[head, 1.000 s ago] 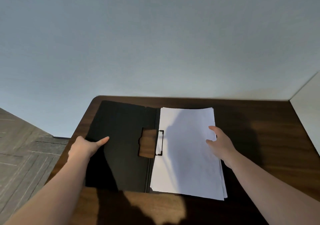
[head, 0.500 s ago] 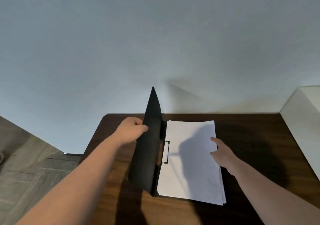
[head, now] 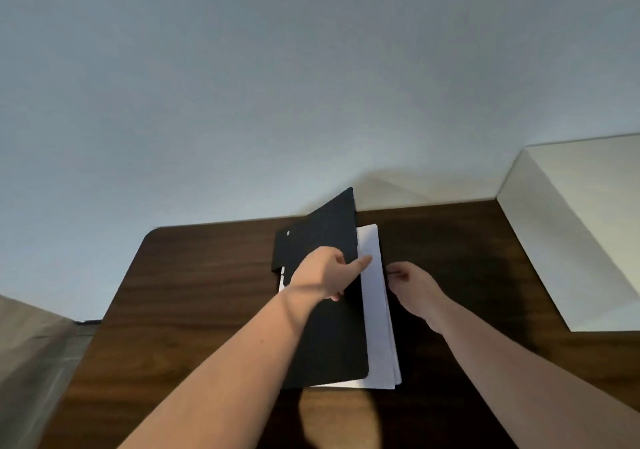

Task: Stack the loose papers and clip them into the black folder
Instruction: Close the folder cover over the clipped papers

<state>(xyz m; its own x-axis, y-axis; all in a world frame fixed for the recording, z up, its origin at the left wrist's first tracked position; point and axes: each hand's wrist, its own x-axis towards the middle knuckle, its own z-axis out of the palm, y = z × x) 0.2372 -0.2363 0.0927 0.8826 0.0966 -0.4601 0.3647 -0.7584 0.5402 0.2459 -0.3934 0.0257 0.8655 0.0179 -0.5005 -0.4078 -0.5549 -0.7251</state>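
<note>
Folder cover [head: 325, 241], black, plain, bearing no readable writing, angles down over the white papers [head: 375, 310] on the worktop [head: 194, 293]. My left hand [head: 325, 274] clamps its free edge. My right hand [head: 412, 286] touches the papers' right edge, fingers loosely curled.

Lighting, as your head camera recorded it: dim and soft, cool grey on the wall [head: 311, 85]. Your arms threw broad shadows over the dark wooden table [head: 194, 310]; a warm lit patch lay near its front edge. The raised cover of the black folder [head: 329, 338] cast a faint wedge of shadow on the wall behind. No glare appeared. Your left hand [head: 327, 272] and the folder's edges were slightly smeared. Wide-angle bending tilted the table's edges. Your right hand [head: 414, 286] sat in shade.
</note>
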